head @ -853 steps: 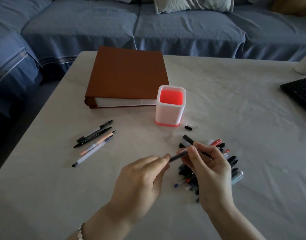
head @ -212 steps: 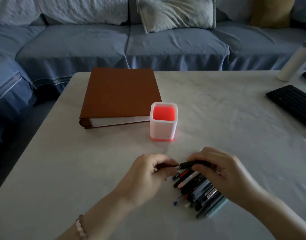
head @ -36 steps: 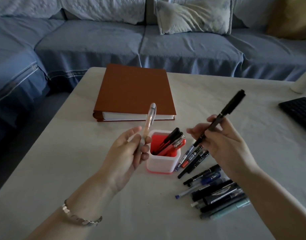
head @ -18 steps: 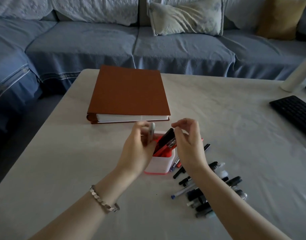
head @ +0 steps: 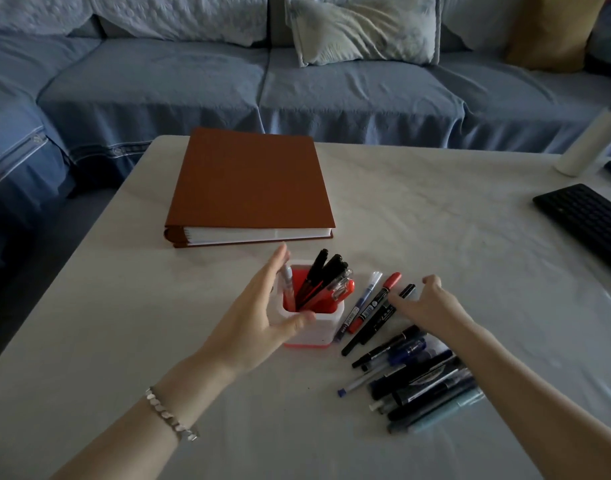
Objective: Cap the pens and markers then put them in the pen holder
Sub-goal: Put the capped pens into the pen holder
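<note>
The white pen holder [head: 323,329] with a red inside stands on the table just in front of me. Several capped pens lean in it, among them a clear pen [head: 289,289] at its left wall and black pens [head: 326,271]. My left hand [head: 259,313] is spread open beside the holder's left side, thumb at its front rim, holding nothing. My right hand [head: 432,304] hovers open, fingers down, over three pens lying right of the holder: a blue one [head: 361,304], a red-capped marker [head: 375,301] and a black one [head: 383,315]. A pile of pens and markers [head: 418,382] lies nearer me.
A brown binder [head: 248,185] lies behind the holder. A black keyboard [head: 584,216] and a white bottle [head: 588,143] sit at the table's right. A blue sofa with cushions runs along the far side.
Both hands have let go of the pens they were putting in: the clear pen and the black pen now stand in the holder. My right hand has moved right, over the loose pens.
</note>
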A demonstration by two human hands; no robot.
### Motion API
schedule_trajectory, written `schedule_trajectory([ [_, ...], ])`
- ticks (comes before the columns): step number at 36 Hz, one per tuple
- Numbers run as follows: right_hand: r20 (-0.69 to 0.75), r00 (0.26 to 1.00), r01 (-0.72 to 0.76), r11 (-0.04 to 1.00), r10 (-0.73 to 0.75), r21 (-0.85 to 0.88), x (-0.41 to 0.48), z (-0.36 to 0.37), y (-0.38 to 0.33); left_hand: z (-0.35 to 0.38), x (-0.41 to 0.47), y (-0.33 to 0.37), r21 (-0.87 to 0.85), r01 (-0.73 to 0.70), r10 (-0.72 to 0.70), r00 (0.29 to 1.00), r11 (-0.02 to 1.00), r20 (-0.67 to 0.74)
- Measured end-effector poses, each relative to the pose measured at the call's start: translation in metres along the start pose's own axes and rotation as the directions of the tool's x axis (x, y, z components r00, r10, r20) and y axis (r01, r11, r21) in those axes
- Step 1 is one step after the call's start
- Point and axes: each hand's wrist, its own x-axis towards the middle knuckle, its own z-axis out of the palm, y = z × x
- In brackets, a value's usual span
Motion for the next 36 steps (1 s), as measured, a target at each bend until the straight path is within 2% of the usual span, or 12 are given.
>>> schedule_trajectory([
  [5, 0.015, 0.999, 0.046, 0.996, -0.045, -0.076, 0.007, 0.018, -0.022, 0.005, 0.007, -0.006, 0.04, 0.08, -0.084, 0.992, 0.996, 0.092],
  [7, -0.003, 0.999, 0.053, 0.998, -0.053, -0.028, 0.014, 0.025, -0.027, 0.006, 0.011, -0.008, 0.042, 0.097, -0.101, 0.989, 0.994, 0.108],
  [9, 0.002, 1.0, -0.016, 1.0, 0.016, -0.008, 0.018, 0.029, -0.031, 0.006, 0.014, -0.008, 0.037, 0.1, -0.103, 0.99, 0.994, 0.095],
  [12, -0.074, 0.994, -0.072, 0.987, 0.083, 0.147, 0.024, 0.03, -0.033, 0.007, 0.014, -0.008, 0.045, 0.092, -0.094, 0.994, 0.995, 0.05],
  [17, -0.05, 0.989, -0.116, 0.929, 0.142, 0.353, 0.022, 0.019, -0.025, 0.006, 0.007, -0.01, 0.082, 0.093, -0.086, 0.992, 0.992, -0.091],
  [21, 0.027, 0.993, -0.108, 0.766, 0.117, 0.634, 0.013, -0.001, -0.015, 0.005, 0.004, -0.012, 0.061, 0.102, -0.095, 0.99, 0.993, -0.109],
  [23, -0.032, 0.998, -0.012, 0.719, 0.048, 0.695, 0.0, -0.017, -0.019, 0.005, 0.004, -0.01, 0.042, 0.106, -0.102, 0.99, 0.993, -0.102],
  [25, -0.198, 0.978, 0.186, 0.709, -0.067, 0.68, -0.016, -0.034, -0.027, 0.005, 0.003, -0.009, 0.033, 0.111, -0.108, 0.99, 0.993, -0.089],
  [27, -0.375, 0.903, 0.415, 0.656, -0.21, 0.63, -0.039, -0.051, -0.04, 0.006, 0.003, -0.009, 0.069, 0.093, -0.087, 0.992, 0.993, -0.095],
  [30, -0.556, 0.744, 0.667, 0.459, -0.37, 0.587, -0.071, -0.063, -0.062, 0.007, 0.002, -0.012, 0.069, 0.079, -0.07, 0.991, 0.995, -0.116],
  [33, -0.601, 0.614, 0.784, 0.306, -0.511, 0.54, -0.087, -0.054, -0.083, 0.008, 0.002, -0.012, 0.043, 0.087, -0.081, 0.99, 0.995, -0.112],
  [36, -0.531, 0.575, 0.813, 0.358, -0.622, 0.46, -0.086, -0.029, -0.093, 0.009, 0.002, -0.013, 0.043, 0.077, -0.072, 0.991, 0.996, -0.115],
])
